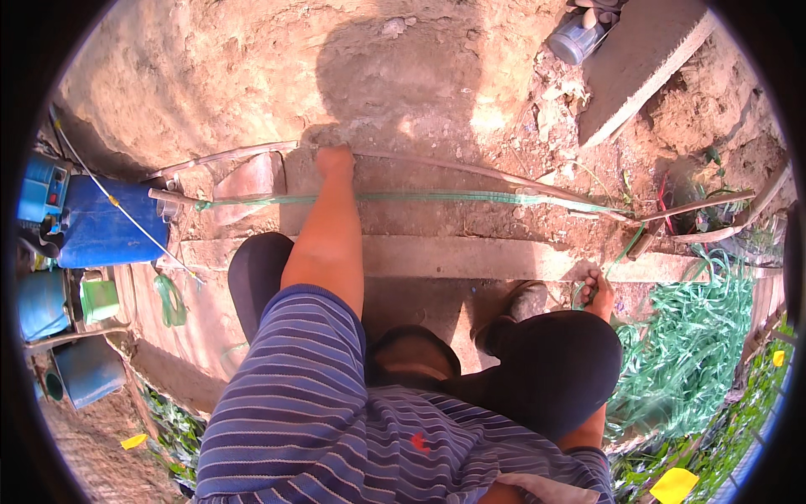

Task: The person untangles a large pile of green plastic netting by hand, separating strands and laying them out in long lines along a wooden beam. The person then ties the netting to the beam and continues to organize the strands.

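Observation:
My left hand [335, 159] reaches forward over a long, thin wooden stick [441, 161] and grips it near its middle; the fingers are mostly hidden. Green plastic strips [434, 196] run stretched below the stick, from a short wooden peg [171, 196] at the left to the right side, passing under my left forearm. At the right, beside my knee, my right hand [598, 293] has its fingers curled around a thin green plastic strip [623, 251] that leads up to the stick's right end. A large tangled heap of green plastic strips [686, 346] lies beside that hand.
A concrete ledge [453, 255] crosses in front of my legs. Blue plastic containers [113, 220] and a green box [99, 300] stand at the left. A slab [642, 69] and a clear plastic jar [574, 41] are at the upper right. Branches [699, 205] stick out at the right.

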`<state>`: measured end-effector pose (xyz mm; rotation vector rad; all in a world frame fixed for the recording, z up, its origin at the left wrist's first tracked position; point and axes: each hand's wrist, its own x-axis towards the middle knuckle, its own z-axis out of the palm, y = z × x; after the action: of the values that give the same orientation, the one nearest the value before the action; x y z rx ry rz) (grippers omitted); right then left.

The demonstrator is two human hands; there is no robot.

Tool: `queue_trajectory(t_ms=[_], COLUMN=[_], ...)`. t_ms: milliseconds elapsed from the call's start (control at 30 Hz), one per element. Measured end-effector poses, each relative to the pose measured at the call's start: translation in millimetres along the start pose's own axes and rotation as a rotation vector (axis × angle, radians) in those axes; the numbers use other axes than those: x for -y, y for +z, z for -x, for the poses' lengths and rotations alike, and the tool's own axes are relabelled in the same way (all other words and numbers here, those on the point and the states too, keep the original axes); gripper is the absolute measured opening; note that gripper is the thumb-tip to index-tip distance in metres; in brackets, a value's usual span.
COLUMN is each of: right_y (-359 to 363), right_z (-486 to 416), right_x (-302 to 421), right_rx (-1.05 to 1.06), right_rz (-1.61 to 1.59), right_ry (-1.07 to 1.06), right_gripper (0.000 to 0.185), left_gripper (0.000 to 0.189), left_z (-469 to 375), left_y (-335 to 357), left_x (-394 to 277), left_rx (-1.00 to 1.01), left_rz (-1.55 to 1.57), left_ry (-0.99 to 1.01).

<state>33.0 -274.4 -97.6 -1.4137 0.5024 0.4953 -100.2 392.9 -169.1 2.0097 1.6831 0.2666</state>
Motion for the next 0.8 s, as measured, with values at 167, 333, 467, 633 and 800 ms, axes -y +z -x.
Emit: queue_trajectory(t_ms=[167, 333, 467, 633, 800], right_y=[-3.7, -0.3, -15.9, -2.9, -7.1], right_z=[9.8, 7.7, 5.1, 4.9, 12.3], right_x=[9.3, 8.8, 5.9, 10.0, 9.3], right_rx=[-0.053, -0.081, -0.113, -0.098, -0.137], right_rz=[0.003, 0.03, 0.101, 0.115, 0.135], right_ry=[-0.025, -0.045, -0.055, -0.043, -0.088], right_gripper=[0.024, 0.022, 0.022, 0.023, 0.024], left_gripper=[0.03, 0.02, 0.013, 0.009, 0.01], left_z=[39.4, 47.2, 64.2, 66.6, 67.8], left_y=[6.1, -6.7, -21.3, -36.7, -41.1], left_x=[-50.8, -59.1, -87.5, -82.4, -86.8], left_rx=[-0.195, -0.07, 0.053, 0.115, 0.156], left_rz=[0.495, 0.769, 0.937, 0.938, 0.986], left_ry=[-0.261, -0.394, -0.504, -0.435, -0.415])
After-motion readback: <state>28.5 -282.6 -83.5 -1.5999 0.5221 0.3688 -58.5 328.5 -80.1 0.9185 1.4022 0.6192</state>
